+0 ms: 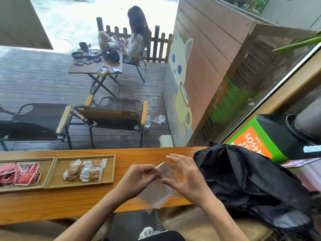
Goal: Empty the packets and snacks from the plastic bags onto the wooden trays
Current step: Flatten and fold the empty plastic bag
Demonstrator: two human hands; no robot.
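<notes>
Both hands, left hand (pixel 137 178) and right hand (pixel 185 178), pinched a clear plastic bag (pixel 156 193) with closed fingers (pixel 152 171) above the table (pixel 69 202). Two wooden trays (pixel 111 171) of packets (pixel 85 171) lay left.

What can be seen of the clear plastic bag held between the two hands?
The clear plastic bag is thin, see-through and crinkled, and looks empty. It hangs tilted over the near edge of the wooden counter, lifted off it. The left hand pinches its upper edge; the right hand lies against its right side with fingers spread. Its white-looking top rim shows between the hands. Its lower corner dips past the counter edge. It is blurred, so any print or seal cannot be told.
</notes>
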